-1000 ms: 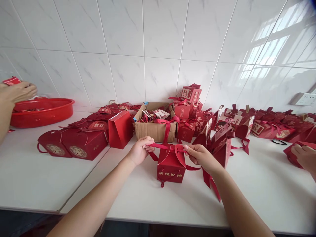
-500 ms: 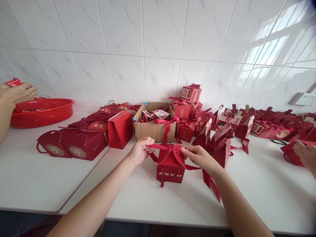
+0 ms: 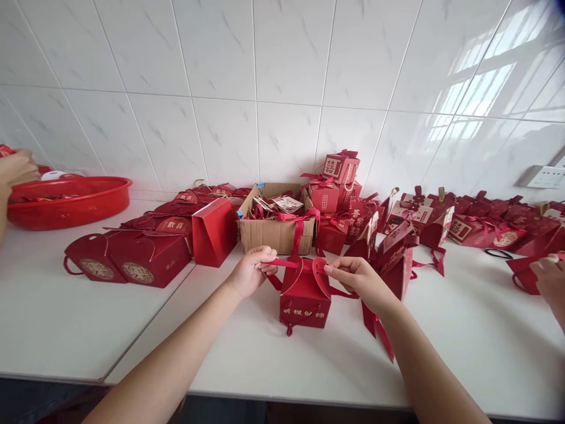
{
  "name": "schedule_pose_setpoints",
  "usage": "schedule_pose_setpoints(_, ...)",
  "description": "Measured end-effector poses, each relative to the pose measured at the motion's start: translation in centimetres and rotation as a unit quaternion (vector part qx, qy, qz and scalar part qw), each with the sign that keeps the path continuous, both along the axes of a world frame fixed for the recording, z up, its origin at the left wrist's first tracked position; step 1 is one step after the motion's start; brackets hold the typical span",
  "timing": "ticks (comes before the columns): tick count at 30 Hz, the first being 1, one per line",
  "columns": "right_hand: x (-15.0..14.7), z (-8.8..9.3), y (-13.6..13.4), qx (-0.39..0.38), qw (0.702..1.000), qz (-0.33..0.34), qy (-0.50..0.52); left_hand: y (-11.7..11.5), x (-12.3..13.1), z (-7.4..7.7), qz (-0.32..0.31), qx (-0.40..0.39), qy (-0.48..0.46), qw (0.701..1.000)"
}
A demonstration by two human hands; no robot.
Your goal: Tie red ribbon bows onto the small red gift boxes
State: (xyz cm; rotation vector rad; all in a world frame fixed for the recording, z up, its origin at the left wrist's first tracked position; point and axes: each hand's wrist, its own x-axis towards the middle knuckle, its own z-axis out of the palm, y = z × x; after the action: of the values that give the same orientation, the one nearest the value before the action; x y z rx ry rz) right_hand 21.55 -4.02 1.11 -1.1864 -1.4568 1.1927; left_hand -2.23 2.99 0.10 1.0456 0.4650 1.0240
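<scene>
A small red gift box (image 3: 305, 300) with gold lettering and a tassel stands upright on the white table. Its two rounded top flaps are raised. In a pinch, my left hand (image 3: 256, 272) holds a red ribbon (image 3: 286, 262), which runs taut from the fingers to the left flap and across to the right one. My right hand (image 3: 355, 280) is closed at the right flap, thumb and finger on its slotted edge; whether the ribbon's end is also between them I cannot tell. More ribbon trails from the box on both sides.
Behind the box is a cardboard carton (image 3: 265, 235) of tags and ribbons. Red gift boxes (image 3: 150, 259) fill the left, others are stacked behind and to the right. Co-workers' hands appear at a red basin (image 3: 70, 206) and at the right edge (image 3: 549, 280).
The right flap has turned more edge-on, and the ribbon now spans between both flaps. My hands have barely moved. The co-worker's hand by the basin has shifted left.
</scene>
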Motion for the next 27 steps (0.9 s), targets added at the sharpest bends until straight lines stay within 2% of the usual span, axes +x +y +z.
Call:
schedule_pose_setpoints(4,-0.2,0.0,0.0,0.020,0.999,-0.041,0.015,-0.1,0.2,0.1,-0.007,-0.003,0.005,1.000)
schedule_pose_setpoints(12,-0.4,-0.5,0.3,0.034,0.996,-0.066,-0.046,-0.2,0.2,0.2,-0.005,-0.002,0.004,1.000)
schedule_pose_setpoints(18,-0.5,-0.8,0.6,0.069,0.992,-0.106,-0.018,-0.2,0.2,0.2,-0.004,0.000,0.010,1.000)
schedule_pose_setpoints(23,-0.1,-1.1,0.7,0.003,0.996,-0.044,0.077,-0.2,0.3,0.3,0.000,0.003,0.010,1.000)
schedule_pose_setpoints(27,0.2,-1.2,0.8,-0.053,0.986,0.019,0.157,-0.1,0.3,0.2,0.002,0.003,0.012,1.000)
